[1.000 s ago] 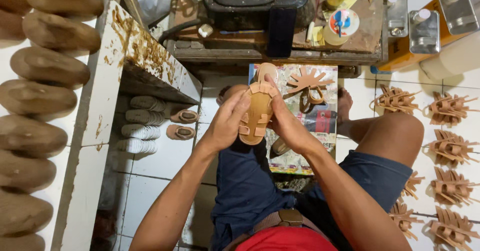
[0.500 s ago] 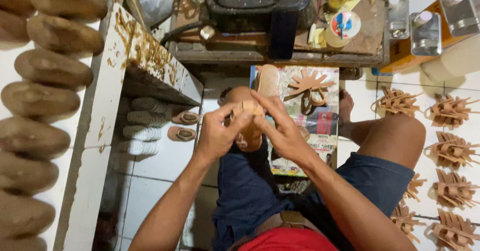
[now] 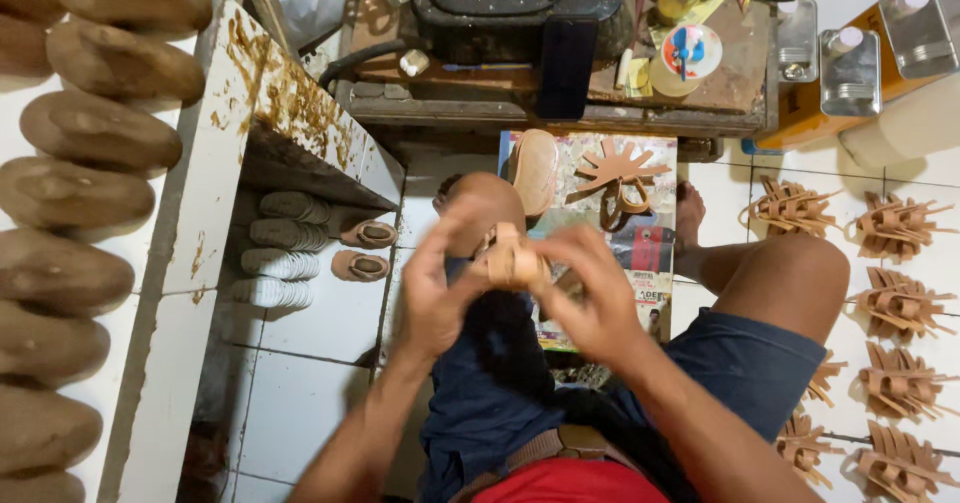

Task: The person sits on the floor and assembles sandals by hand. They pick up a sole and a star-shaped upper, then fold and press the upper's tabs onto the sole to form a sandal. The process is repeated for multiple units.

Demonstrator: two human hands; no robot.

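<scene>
**A:** What are the hands on?

**B:** Both meet on one small tan strappy sandal upper, held over the lap at the centre of the view. The left hand grips it from nine o'clock, fingers curled round it; the right hand clamps it from three o'clock. Both are blurred, so finger placement is unclear.

**A:** How many of those uppers lie about?

**B:** On the white tiled floor at three to five o'clock I count about eight tan strap pieces; those at the edge are cut off, so the count is rough. One more star-shaped tan strap piece lies on a printed magazine sheet at twelve o'clock, beside a single tan sole.

**A:** And on the left?

**B:** Nine brown wooden foot-shaped lasts in a column along the white ledge at nine o'clock. Under the ledge, four stacked pale grey soles and two small brown sandals next to them.

**A:** Any containers?

**B:** Three rectangular metal tins at one o'clock, capped, contents hidden. A round plastic tub sits on the worn wooden bench near a black machine; I cannot tell what the tub holds.
</scene>
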